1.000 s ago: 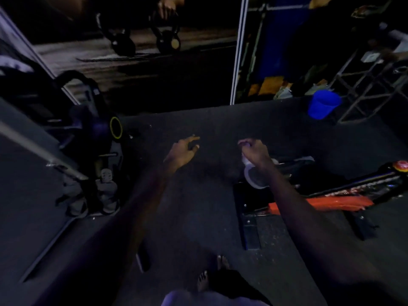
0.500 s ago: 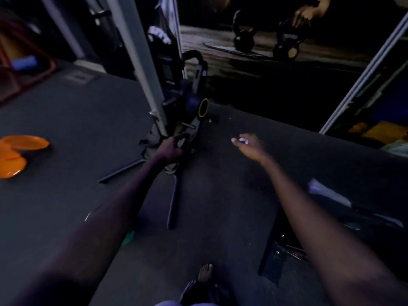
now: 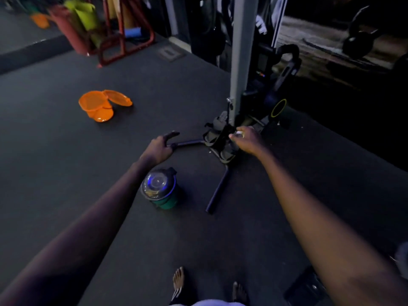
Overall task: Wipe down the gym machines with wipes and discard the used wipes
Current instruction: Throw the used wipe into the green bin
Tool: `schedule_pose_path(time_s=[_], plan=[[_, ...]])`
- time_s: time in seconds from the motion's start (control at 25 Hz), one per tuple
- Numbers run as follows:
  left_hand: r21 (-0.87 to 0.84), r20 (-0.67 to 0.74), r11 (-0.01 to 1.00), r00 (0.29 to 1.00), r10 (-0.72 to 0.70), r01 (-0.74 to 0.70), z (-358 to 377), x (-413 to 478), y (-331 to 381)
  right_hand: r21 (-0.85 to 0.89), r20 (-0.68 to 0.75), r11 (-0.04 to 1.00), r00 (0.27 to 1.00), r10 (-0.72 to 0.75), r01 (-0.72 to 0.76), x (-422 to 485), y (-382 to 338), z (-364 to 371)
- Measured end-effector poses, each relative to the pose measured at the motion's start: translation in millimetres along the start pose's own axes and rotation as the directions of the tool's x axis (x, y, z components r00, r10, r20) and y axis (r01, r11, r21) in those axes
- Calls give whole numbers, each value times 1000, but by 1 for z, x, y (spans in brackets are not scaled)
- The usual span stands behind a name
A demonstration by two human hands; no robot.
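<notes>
Pinching what seems a wipe (image 3: pixel 238 133), right hand (image 3: pixel 246 141) curls; left hand (image 3: pixel 159 146) splays open.

We see a dark rubber floor (image 3: pixel 88 173) filling the whole view. At left an orange bucket (image 3: pixel 95 104) lies tipped on its side, with an orange lid (image 3: pixel 119 98) touching it. Nearer us stands a green tub (image 3: pixel 169 200) with a clear domed top. The machine base (image 3: pixel 223 154) rests on two black tube legs, one (image 3: pixel 218 191) running toward us and one (image 3: pixel 189 142) to the left. Further back stands a red rack (image 3: pixel 123 47) and, near it, a small plate (image 3: pixel 171 53) set into the floor. Our bare feet (image 3: pixel 178 281) stand at the bottom edge.
</notes>
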State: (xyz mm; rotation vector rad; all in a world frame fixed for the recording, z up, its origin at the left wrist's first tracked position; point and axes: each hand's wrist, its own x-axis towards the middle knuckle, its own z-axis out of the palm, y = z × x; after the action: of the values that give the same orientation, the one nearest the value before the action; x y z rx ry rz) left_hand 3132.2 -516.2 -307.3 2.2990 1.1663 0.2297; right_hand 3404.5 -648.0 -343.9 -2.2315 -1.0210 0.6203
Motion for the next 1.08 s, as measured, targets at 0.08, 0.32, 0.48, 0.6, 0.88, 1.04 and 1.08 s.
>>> schedule_pose_path(time_s=[0.08,0.32,0.48,0.6,0.88,1.04,1.08], plan=[[-13,-10,1000,1000,-13,13,-16,3,-37,-20,29,1000,999,-18,19,11,-30,31],[-40,11,997,998,-61,62,-73,31,-149,-28,57,998,997,-52,54,43,-119,126],[-55,18,996,998,-66,67,-115,57,-213,-38,71,999,997,-31,33,62,-168,182],[-50,33,998,999,-37,39,-142,79,-252,-27,82,999,996,-23,26,83,-207,213],[-75,51,997,999,19,-15,-182,156,-329,-30,59,1000,998,7,-6,159,-274,281],[-80,134,997,991,26,-15,-191,202,-361,-11,43,995,994,97,-97,194,-291,313],[-70,156,997,987,36,-25,-194,214,-370,-11,34,993,993,115,-115,200,-296,321]])
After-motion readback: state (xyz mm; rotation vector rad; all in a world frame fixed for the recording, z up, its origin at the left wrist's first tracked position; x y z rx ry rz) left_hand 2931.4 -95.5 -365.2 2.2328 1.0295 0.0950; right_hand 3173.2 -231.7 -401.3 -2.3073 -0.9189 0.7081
